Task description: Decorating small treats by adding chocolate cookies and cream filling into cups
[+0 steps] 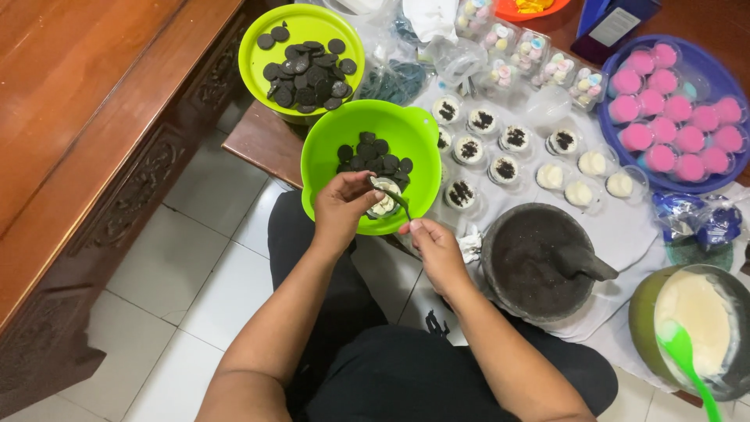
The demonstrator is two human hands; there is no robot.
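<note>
While the left hand (341, 205) pinches a cookie (383, 197), the right hand's (434, 244) grip closes on a spoon (394, 198).

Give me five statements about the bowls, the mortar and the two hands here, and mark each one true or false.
1. The left hand holds a dark cookie over the near green bowl. True.
2. The right hand holds a fork. False: it holds a spoon.
3. The stone mortar has a pestle resting in it. True.
4. The blue basin holds yellow-lidded cups. False: the lids are pink.
5. The far green bowl is empty. False: it holds dark cookie halves.
</note>
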